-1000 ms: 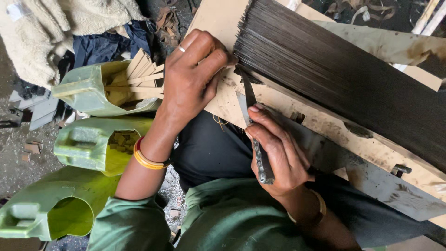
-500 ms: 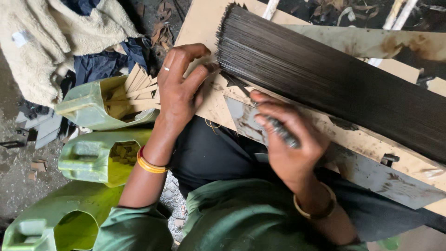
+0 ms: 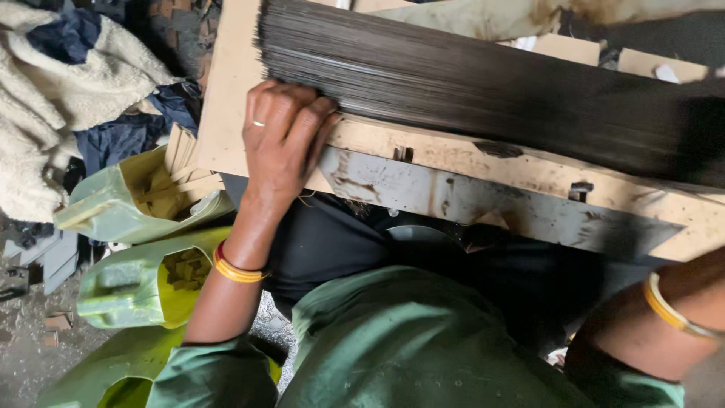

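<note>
1. Head view is showing the right forearm (image 3: 664, 317) with its bangle dropping out at the lower right corner; its hand is out of view, so I cannot tell its grip.
2. Left hand (image 3: 283, 140) is lying flat, fingers spread, gripping nothing, pressing on the board's (image 3: 226, 113) near edge against the stick bundle (image 3: 468, 83).
3. Farther left, cut green cans (image 3: 128, 204) are holding wooden pieces.
4. Judging progress: the bundle is lying squared across the board, seemingly unworked.

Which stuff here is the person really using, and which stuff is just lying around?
In use:
- left hand, resting on the board
- bundle of thin dark sticks
- wooden board

Lying about:
- cut green jugs
- fluffy cream cloth
- dark blue cloth
</note>
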{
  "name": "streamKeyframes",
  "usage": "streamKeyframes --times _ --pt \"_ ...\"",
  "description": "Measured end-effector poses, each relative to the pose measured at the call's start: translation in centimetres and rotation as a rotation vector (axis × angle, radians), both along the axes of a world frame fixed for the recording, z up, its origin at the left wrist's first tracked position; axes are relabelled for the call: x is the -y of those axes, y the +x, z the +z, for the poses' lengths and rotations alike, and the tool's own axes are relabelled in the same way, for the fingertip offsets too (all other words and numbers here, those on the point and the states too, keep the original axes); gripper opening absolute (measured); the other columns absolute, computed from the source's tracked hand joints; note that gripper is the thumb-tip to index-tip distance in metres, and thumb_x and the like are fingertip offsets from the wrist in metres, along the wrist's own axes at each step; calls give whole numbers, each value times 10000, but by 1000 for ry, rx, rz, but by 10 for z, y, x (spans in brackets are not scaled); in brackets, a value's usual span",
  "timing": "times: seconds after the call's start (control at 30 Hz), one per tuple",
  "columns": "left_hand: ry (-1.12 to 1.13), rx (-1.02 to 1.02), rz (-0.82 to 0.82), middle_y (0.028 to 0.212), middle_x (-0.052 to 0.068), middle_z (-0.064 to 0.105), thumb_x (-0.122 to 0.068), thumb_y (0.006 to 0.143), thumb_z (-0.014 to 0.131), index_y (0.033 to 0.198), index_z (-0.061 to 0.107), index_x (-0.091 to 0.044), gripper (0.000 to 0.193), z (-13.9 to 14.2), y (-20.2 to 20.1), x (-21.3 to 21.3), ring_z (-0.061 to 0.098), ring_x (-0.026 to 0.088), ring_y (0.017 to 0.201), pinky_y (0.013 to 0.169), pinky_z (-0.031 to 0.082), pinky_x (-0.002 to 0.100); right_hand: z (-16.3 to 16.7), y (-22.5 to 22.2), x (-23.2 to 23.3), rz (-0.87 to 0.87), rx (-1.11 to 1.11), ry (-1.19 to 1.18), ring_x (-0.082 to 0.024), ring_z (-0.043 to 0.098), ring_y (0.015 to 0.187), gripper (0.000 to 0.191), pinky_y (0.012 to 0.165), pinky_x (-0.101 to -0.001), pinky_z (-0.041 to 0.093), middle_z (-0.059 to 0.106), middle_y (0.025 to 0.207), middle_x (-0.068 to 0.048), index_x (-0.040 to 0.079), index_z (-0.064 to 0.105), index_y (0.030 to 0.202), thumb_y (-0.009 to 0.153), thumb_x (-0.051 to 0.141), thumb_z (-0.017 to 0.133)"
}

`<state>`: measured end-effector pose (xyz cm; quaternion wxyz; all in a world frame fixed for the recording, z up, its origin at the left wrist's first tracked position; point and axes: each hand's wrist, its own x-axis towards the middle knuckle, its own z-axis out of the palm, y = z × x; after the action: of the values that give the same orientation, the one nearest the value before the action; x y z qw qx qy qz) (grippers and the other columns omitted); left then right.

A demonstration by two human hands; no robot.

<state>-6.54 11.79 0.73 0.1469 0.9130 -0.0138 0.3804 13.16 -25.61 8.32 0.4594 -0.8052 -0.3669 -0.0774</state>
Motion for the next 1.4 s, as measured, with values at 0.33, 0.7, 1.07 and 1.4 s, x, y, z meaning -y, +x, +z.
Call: streamKeyframes --times 0.33,0.7,1.07,1.4 --pt "-117 -5 128 1114 108 601 2 949 867 1131 696 -41 254 -12 -3 24 571 316 1080 906 478 399 -30 5 18 -51 240 -8 -282 618 1223 328 1098 -373 550 618 1298 -204 -105 531 1339 1054 -66 687" --pt "-25 22 224 1017 112 592 63 859 799 1009 733 -62 206 -28 -2 28 559 324 1003 877 476 430 -108 -29 55 -343 608 -225 -289 547 1144 82 977 -401 495 632 1167 -107 16 780 1033 1049 -36 841" --pt "-60 77 248 1039 105 631 79 928 833 1008 742 -33 165 -37 -1 34 616 301 1060 941 546 385 -118 -29 68 -393 504 -241 -257 607 1111 113 914 -352 475 679 1091 -87 6 693 926 921 -79 767" --pt "-23 82 197 1025 119 650 65 878 808 992 741 -29 162 -36 7 38 621 321 1033 987 567 415 -110 -26 52 -405 533 -241 -297 544 1010 100 908 -434 458 614 1008 -125 17 648 867 860 49 743"
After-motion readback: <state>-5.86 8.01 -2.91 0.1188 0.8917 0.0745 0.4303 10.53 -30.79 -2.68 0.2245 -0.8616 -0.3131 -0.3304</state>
